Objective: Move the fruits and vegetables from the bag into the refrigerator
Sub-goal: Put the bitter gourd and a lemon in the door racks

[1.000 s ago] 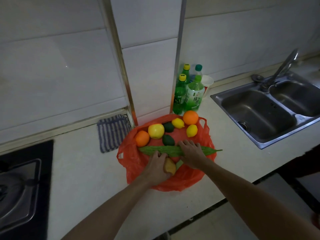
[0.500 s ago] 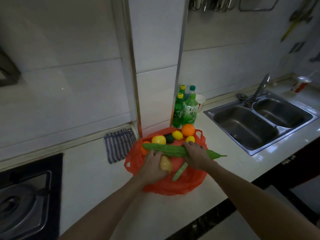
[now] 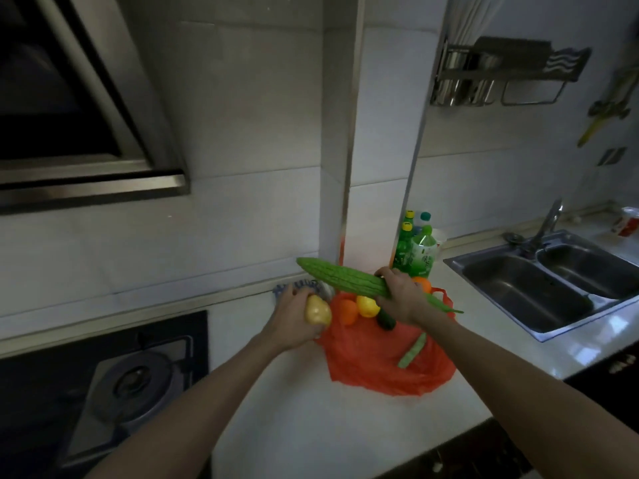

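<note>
An orange plastic bag (image 3: 373, 361) lies spread on the white counter. My right hand (image 3: 401, 299) grips a long green bitter gourd (image 3: 342, 277), lifted above the bag and tilted up to the left. My left hand (image 3: 294, 316) holds a yellow potato (image 3: 317, 310) raised just left of the bag. Still on the bag are an orange (image 3: 346, 311), a lemon (image 3: 367, 305), a second orange (image 3: 422, 283) behind my right hand, a dark green fruit (image 3: 385, 320) and a green bean pod (image 3: 411, 350). No refrigerator is in view.
Green drink bottles (image 3: 416, 252) stand against the wall behind the bag. A double steel sink (image 3: 553, 285) with a tap lies to the right. A gas stove (image 3: 114, 382) is at the left under a range hood (image 3: 79, 115). A striped cloth (image 3: 304, 284) lies behind my left hand.
Both hands rose off the bag: the right lifted the bitter gourd, the left lifted the potato and shifted left. The view tilted upward, showing the hood and wall rack.
</note>
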Available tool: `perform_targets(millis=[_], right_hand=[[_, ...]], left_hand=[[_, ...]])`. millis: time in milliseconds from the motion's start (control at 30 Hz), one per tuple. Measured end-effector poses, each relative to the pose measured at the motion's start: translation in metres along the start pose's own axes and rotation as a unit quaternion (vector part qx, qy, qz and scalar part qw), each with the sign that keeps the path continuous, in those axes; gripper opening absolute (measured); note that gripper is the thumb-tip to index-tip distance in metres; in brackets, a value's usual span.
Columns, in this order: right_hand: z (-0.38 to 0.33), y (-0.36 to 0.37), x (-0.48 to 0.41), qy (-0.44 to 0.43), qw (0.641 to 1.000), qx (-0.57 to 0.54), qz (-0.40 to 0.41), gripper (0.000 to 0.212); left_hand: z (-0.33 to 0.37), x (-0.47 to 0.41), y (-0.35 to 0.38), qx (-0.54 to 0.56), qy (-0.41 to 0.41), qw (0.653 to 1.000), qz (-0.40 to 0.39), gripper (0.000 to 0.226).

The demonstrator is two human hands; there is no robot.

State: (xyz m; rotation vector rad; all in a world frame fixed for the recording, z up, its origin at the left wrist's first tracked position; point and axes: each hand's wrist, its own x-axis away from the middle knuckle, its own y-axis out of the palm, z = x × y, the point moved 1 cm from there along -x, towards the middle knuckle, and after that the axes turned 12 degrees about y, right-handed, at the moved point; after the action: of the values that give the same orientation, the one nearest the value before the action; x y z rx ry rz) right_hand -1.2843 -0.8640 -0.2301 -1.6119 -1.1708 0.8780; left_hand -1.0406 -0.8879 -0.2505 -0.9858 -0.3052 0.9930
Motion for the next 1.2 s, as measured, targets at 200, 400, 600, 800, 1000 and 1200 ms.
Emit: perform_targets(millis=[200,400,600,800,1000,1200], right_hand=[[-0.094,-0.001,0.001,-0.059,0.998,-0.022,0.002,0.053],[-0.185,0.010,0.003,-0.154,0.988,-0.028,-0.017,0.048],[-0.262,0.022,0.015,-0.231,0.972,-0.029,-0.028,0.046],[-0.321,0.020,0.031,-0.310,0.948,-0.044,-0.054,0.046],[-0.349,0.019,0.062,-0.382,0.917,-0.084,-0.071,0.045],[-0.357,0.025,0.092,-0.440,0.891,-0.096,-0.064,0.048]], left_hand=[[-0.043,0.048,-0.077,-0.028,-0.045,0.996,0.065,0.079],[-0.073,0.101,-0.151,-0.067,-0.104,0.983,0.139,0.074],[-0.085,0.164,-0.206,-0.118,-0.179,0.953,0.212,0.070],[-0.081,0.221,-0.243,-0.150,-0.245,0.917,0.275,0.073],[-0.066,0.273,-0.252,-0.186,-0.298,0.884,0.309,0.076],[-0.031,0.328,-0.248,-0.208,-0.356,0.846,0.338,0.076]])
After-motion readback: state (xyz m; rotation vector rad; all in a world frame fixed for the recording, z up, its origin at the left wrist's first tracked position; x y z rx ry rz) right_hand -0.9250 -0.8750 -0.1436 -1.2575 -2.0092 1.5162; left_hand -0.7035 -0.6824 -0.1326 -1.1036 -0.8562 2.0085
